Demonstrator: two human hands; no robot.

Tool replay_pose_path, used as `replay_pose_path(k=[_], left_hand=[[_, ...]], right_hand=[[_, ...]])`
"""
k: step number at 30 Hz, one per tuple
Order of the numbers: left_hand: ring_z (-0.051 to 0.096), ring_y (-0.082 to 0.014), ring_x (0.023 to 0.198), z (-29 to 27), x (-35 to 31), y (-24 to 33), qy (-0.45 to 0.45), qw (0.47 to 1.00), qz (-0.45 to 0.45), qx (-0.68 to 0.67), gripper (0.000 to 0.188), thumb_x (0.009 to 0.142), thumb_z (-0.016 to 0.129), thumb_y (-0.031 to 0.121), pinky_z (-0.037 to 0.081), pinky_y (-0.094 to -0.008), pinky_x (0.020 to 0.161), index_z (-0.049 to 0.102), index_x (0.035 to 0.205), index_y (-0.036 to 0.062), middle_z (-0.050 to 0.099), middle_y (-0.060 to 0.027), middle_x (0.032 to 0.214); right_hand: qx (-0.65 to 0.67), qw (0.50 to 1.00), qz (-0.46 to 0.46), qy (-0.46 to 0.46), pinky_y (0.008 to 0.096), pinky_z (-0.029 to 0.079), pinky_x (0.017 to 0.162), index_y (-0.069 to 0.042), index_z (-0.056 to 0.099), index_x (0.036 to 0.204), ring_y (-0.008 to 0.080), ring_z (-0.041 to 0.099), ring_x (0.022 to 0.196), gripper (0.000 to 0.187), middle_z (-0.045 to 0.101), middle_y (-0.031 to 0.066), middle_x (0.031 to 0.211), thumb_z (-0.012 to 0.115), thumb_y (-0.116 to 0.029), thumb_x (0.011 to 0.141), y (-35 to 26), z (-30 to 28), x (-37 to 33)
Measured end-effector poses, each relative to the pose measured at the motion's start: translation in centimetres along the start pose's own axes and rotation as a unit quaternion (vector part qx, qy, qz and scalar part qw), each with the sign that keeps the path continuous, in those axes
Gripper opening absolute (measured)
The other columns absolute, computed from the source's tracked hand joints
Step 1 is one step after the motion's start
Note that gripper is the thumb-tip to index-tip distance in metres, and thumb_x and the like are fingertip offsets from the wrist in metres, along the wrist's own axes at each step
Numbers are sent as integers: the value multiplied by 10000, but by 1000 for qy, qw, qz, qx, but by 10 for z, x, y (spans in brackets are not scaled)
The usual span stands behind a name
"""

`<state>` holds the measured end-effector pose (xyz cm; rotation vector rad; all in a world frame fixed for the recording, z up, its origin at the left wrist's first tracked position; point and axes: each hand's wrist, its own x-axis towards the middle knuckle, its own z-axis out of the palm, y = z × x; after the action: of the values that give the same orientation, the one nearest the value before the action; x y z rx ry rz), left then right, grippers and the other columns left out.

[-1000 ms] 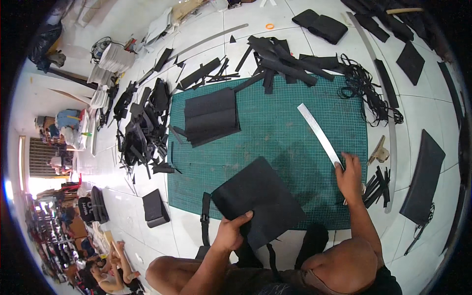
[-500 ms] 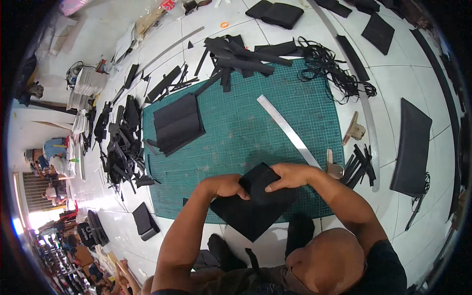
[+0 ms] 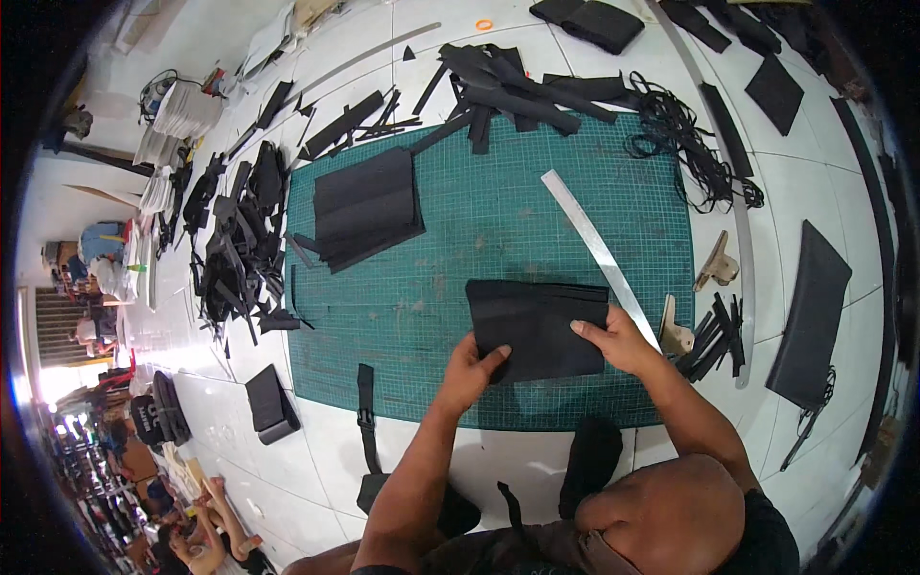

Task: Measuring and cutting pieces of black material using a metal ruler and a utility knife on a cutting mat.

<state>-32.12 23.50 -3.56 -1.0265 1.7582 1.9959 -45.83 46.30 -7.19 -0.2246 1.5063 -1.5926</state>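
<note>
Two bare hands in the head view now grip a matte black sheet of flexible material [image 3: 541,331] between them; one second ago only the left hand [image 3: 474,369] held it, spread wide, while the right hand [image 3: 618,340] was at the near end of a flat silver metal ruler [image 3: 594,240]. Half a second ago both hands were on the sheet nearer the person; now it is held over the near, right-of-centre part of a green gridded cutting mat [image 3: 383,316], and the ruler lies free.

The ruler slants just beside the right hand, closest to the work. Two metal clips [image 3: 717,264] [image 3: 676,331] and a bunch of narrow black strips [image 3: 714,340] lie to the right. A stack of black sheets [image 3: 369,206] sits far left on the mat, a heap of black scraps [image 3: 240,254] left of it on the white tiled floor [image 3: 335,460], and tangled black cord [image 3: 671,144] at the far right corner.

The sheet looks folded, roughly rectangular, with layered edges along its far side and faint creases across; both thumbs press on top.
</note>
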Motion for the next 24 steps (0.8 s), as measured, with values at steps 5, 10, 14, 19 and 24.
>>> replay_pose_path(k=[5, 10, 14, 19, 24], left_hand=[[595, -187, 1068, 4, 22, -26, 63, 985, 150, -59, 270, 925, 617, 40, 443, -326, 966, 560, 1184, -9, 649, -105, 1142], [592, -251, 1142, 5, 32, -38, 116, 959, 257, 10, 221, 919, 612, 17, 414, -367, 1028, 585, 1135, -14, 650, -142, 1147], [500, -317, 1281, 4, 34, -58, 132, 929, 345, -17, 163, 927, 562, -7, 320, -429, 1117, 586, 1088, 1, 634, -160, 1188], [454, -326, 1326, 12, 38, -58, 127, 937, 323, -27, 176, 931, 534, -15, 284, -444, 1142, 552, 1105, 6, 622, -167, 1210], [470, -329, 1312, 13, 40, -59, 150, 941, 301, 25, 188, 950, 518, -5, 304, -437, 1130, 533, 1136, 2, 610, -172, 1227]], right_hand=[[-73, 983, -55, 156, 322, 519, 820, 24, 597, 1096, 173, 633, 918, 282, 668, 106, 996, 648, -204, 939, 5, 29, -5], [-195, 909, -353, 102, 406, 462, 997, -33, 610, 1099, 308, 581, 1187, 443, 630, 137, 1212, 707, 98, 687, 15, 28, 1], [-255, 882, -388, 84, 416, 455, 1010, -42, 579, 1157, 300, 562, 1210, 486, 602, 144, 1244, 718, 76, 706, 21, 28, 1], [-139, 944, -288, 77, 411, 455, 1021, -66, 514, 1223, 289, 556, 1204, 619, 558, 161, 1262, 835, -72, 693, 33, 29, 1], [-184, 930, -308, 77, 399, 472, 1001, -69, 505, 1196, 290, 557, 1204, 585, 559, 162, 1257, 828, -51, 708, 38, 26, 6]])
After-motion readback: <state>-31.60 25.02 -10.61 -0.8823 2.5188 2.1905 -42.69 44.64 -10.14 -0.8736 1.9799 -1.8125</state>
